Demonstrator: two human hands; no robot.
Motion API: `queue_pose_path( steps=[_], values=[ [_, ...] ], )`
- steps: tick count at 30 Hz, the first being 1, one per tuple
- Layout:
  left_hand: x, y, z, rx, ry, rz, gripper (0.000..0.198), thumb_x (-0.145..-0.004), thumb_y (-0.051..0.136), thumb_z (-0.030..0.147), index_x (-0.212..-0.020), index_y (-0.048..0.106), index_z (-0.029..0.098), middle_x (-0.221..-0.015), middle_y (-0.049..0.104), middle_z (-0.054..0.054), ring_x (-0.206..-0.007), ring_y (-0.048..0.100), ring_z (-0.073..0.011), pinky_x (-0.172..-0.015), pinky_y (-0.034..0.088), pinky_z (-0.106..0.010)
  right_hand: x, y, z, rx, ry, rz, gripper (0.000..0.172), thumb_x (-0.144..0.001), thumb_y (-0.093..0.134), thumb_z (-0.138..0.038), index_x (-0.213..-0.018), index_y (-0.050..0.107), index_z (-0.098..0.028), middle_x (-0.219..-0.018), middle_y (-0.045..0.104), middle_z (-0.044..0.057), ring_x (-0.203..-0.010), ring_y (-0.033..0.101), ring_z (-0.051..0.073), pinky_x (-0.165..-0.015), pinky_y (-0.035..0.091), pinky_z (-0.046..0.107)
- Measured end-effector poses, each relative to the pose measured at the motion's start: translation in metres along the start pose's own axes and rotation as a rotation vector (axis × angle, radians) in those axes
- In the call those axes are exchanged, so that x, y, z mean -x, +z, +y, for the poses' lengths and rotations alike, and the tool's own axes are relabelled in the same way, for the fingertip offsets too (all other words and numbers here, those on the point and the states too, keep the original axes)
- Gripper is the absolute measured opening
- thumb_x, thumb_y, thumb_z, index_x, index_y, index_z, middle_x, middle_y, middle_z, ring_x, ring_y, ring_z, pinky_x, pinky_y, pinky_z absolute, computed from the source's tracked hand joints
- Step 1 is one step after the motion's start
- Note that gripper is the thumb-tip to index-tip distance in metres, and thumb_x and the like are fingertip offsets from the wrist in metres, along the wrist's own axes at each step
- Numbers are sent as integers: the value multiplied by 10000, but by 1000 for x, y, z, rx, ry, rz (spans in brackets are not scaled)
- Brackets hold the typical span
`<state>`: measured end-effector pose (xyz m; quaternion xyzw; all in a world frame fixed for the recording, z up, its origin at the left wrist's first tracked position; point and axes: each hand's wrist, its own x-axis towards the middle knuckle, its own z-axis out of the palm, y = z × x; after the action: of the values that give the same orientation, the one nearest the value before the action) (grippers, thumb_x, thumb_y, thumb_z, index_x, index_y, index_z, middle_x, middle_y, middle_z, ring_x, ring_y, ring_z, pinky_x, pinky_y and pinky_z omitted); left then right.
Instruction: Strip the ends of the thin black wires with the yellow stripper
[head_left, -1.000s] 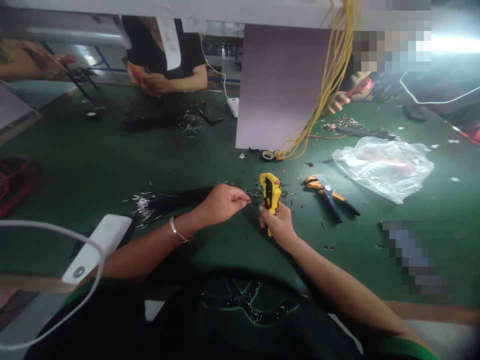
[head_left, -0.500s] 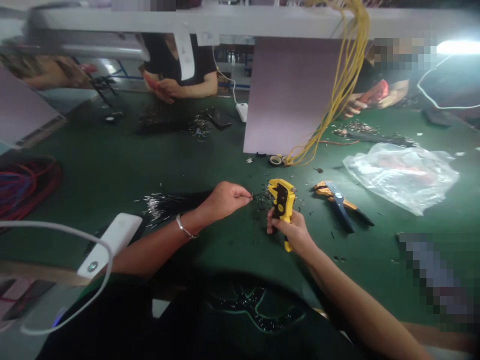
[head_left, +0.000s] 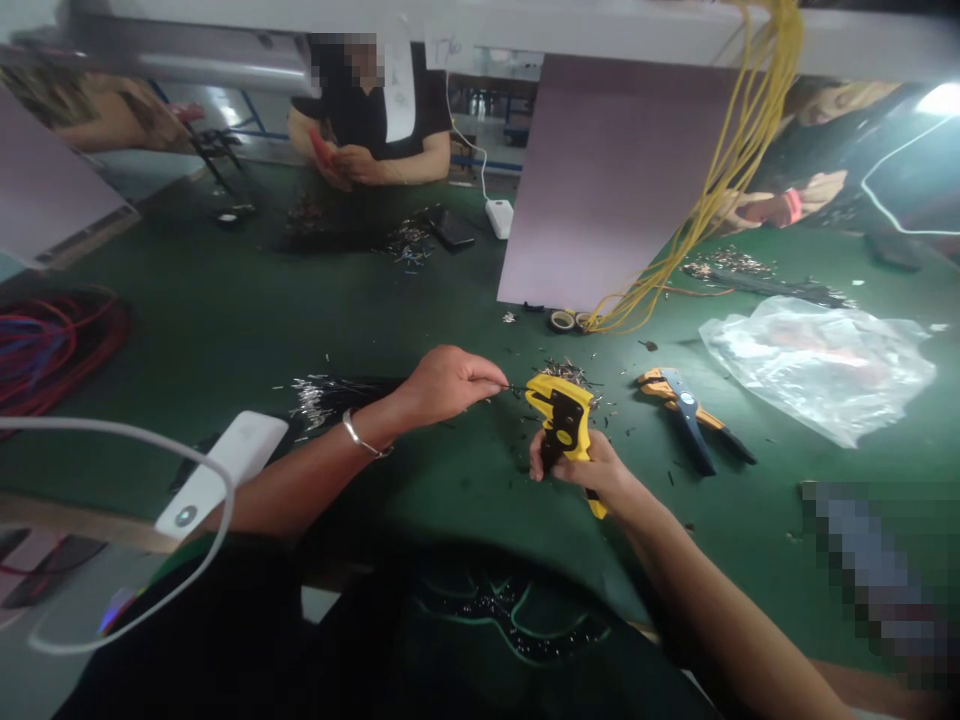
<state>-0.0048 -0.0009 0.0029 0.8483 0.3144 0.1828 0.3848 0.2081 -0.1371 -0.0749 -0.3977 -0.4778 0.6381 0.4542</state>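
Note:
My left hand (head_left: 450, 385) pinches a thin black wire (head_left: 516, 387) between thumb and fingertips. The wire's free end points at the jaws of a yellow and black wire stripper (head_left: 562, 420); whether it lies between them I cannot tell. Wrapped round the stripper's handles is my right hand (head_left: 592, 465), with the jaws facing left. Beneath my left forearm lies a bundle of black wires (head_left: 337, 395), their bare silvery ends fanned out to the left. Small wire scraps (head_left: 562, 372) are scattered behind the stripper.
A second wire stripper (head_left: 686, 410), blue and orange, lies to the right. Beyond it is a clear plastic bag (head_left: 817, 360). Yellow wires (head_left: 720, 200) hang from the shelf beside black tape rolls (head_left: 562, 320). A white power bank (head_left: 225, 470) sits at left. Co-workers sit across the table.
The stripper has tilted, its jaws dropping left and closer to my left hand. The wire end now meets the jaw area. My view has shifted slightly.

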Motion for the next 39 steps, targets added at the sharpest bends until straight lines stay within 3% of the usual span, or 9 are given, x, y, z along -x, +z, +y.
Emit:
queue_pose_path(
  steps=[5,10,33,39],
  values=[
    [0,1,-5,7,74,-42,198,-797,612,244,-899,781,239,-828,764,-16,-761,675,-137,-718,482,-247,0,-1,2,-45,30,-98,276,-660,673,-178,-932,655,-137,-741,682,60,-707,625,220,-734,495,393],
    [-1,1,-6,1,108,-60,192,-792,623,224,-896,783,244,-874,764,-20,-773,680,-139,-724,482,-251,2,-1,4,-39,24,-110,290,-677,676,-194,-959,651,-132,-749,688,62,-698,622,218,-718,492,386],
    [-1,-2,-2,81,26,-104,191,-731,640,199,-841,789,247,-853,763,-12,-722,662,-126,-674,475,-233,9,17,-4,-80,87,-36,88,-708,677,-182,-784,655,-144,-590,649,13,-512,602,164,-537,513,315],
    [-2,-3,-8,108,-7,-135,212,-742,642,260,-893,783,212,-765,743,-26,-553,590,-94,-569,439,-224,9,19,-2,-107,80,22,175,-704,741,-283,-775,650,-151,-552,631,5,-466,565,158,-501,501,325]
  ],
)
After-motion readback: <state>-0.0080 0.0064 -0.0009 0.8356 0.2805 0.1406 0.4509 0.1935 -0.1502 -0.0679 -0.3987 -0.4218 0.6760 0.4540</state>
